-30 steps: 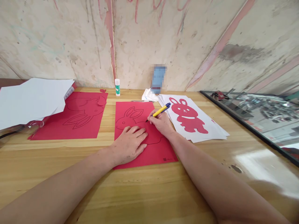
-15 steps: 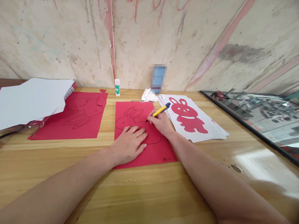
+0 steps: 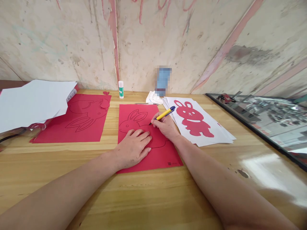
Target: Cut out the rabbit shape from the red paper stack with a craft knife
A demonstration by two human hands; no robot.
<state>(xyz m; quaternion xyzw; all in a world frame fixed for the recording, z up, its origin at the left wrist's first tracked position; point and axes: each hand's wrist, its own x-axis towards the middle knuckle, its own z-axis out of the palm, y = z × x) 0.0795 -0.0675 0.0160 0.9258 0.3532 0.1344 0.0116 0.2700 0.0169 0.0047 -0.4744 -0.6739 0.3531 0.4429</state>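
Far left: loose pile of white paper (image 3: 33, 103), overlapping the left red sheet (image 3: 56, 135), which carries an upside-down rabbit outline. Small red scrap (image 3: 106, 93) at that sheet's top right corner. Glue stick (image 3: 121, 90) upright next along, near the wall (image 3: 141, 48).

Centre: second red sheet (image 3: 148, 163) flat on the worktop (image 3: 144, 201), in front of the person, dark rabbit outline on it, ears toward the wall. Left hand (image 3: 134, 147) palm down on it, fingers extended and slightly apart, gripping nothing, covering part of the drawing. Right hand (image 3: 166, 127) just right of that, fingers closed round a yellow-and-blue pen (image 3: 164, 113); pen tilted, tip down at the rabbit's back line, blue end up and right.

Behind the sheet: crumpled white tissue (image 3: 153, 98), blurred-out blue object (image 3: 163, 78) standing by it.

Right: white sheets (image 3: 216, 139) bearing a red rabbit cutout (image 3: 192, 118). Far right: dark-framed reflective panel (image 3: 259, 119).
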